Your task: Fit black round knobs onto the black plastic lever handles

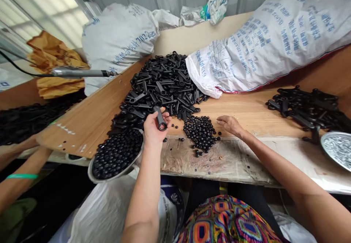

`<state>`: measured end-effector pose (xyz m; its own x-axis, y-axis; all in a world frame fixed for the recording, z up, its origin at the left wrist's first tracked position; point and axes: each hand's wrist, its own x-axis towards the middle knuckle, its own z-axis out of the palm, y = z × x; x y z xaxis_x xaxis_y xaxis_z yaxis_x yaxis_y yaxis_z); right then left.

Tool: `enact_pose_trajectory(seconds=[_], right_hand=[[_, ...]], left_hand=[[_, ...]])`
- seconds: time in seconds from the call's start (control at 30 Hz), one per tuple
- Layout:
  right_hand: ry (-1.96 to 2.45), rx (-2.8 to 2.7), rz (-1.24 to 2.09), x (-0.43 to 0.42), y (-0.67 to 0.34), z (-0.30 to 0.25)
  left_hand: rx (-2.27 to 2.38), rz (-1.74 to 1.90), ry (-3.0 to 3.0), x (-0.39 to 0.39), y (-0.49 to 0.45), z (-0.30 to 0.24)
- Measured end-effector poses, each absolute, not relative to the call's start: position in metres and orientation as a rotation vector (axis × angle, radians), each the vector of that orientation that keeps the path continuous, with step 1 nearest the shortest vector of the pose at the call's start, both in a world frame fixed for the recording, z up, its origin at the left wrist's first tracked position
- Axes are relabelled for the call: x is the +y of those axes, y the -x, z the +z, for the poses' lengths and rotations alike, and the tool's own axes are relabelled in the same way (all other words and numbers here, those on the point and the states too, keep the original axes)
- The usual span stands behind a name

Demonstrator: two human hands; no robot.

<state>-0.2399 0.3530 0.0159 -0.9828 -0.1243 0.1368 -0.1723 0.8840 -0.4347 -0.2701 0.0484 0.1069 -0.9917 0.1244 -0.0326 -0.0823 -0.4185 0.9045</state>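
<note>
at the centre of the frame, the left hand (152, 129) grasps a black handle piece (159, 116); just right of centre, the right hand (230, 125) curls its fingers beside the loose black beads (199, 130), and i cannot tell whether they pinch one. a careless sweep could roll beads off the table (236, 159); a slack grip could drop the piece.

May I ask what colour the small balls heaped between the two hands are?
The small balls are shiny black, seen best in the head view.
</note>
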Motion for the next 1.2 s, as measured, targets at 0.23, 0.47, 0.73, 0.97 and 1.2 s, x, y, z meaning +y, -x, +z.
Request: enact_pose_trajectory(seconds=[0.23, 0.47, 0.73, 0.97, 1.2], right_hand=[[-0.299, -3.115, 0.392, 0.335, 0.187, 0.016], [-0.311, -3.142, 0.305, 0.329, 0.183, 0.015], [-0.358, -3.101, 0.307, 0.325, 0.191, 0.011], [-0.201, -3.011, 0.569, 0.354, 0.165, 0.017], [-0.255, -2.638, 1.147, 0.335, 0.067, 0.002]], left_hand=[[1.361, 2.172, -0.176, 0.132, 0.197, 0.077], [1.281, 2.073, -0.052, 0.163, 0.145, 0.047], [1.118, 2.069, 0.009, 0.153, 0.131, 0.045], [1.187, 2.117, -0.132, 0.143, 0.123, 0.032], [1.445, 2.188, 0.051, 0.162, 0.121, 0.005]])
